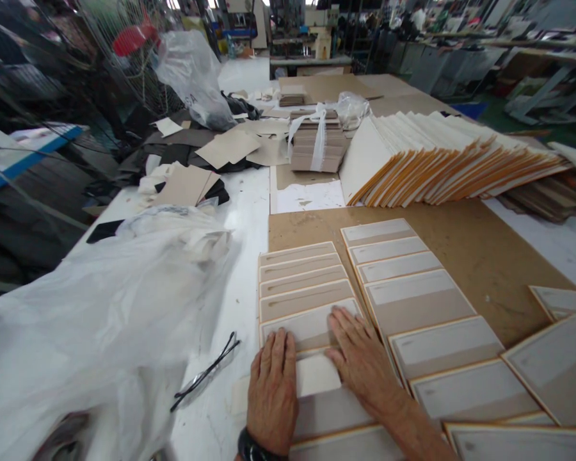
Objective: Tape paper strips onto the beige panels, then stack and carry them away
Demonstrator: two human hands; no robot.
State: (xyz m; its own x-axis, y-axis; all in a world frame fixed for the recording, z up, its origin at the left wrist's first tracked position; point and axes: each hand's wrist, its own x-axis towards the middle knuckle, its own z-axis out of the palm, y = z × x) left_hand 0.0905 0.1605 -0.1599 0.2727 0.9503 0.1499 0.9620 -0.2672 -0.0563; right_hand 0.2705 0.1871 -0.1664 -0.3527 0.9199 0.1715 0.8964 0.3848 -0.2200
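My left hand (272, 384) lies flat with its fingers stretched forward, fingertips on the near edge of a grey and beige panel (312, 325) with an orange-edged border. On the right side of that panel rests my right hand (360, 352), fingers extended and palm down. Between the hands a cream strip (317, 376) shows, partly covered by them. Beyond my fingers, several similar panels (302, 275) overlap in a stepped column. A second column of overlapping panels (417, 301) runs along the right. My left wrist wears a black watch (259, 448).
Folded eyeglasses (205, 372) lie left of my hands, beside crumpled white plastic sheeting (100, 320). Loose panels (557, 365) overlap at the right. Farther back stand a tied bundle of brown pieces (317, 144), a leaning row of orange-edged white panels (441, 157) and a fan (134, 51).
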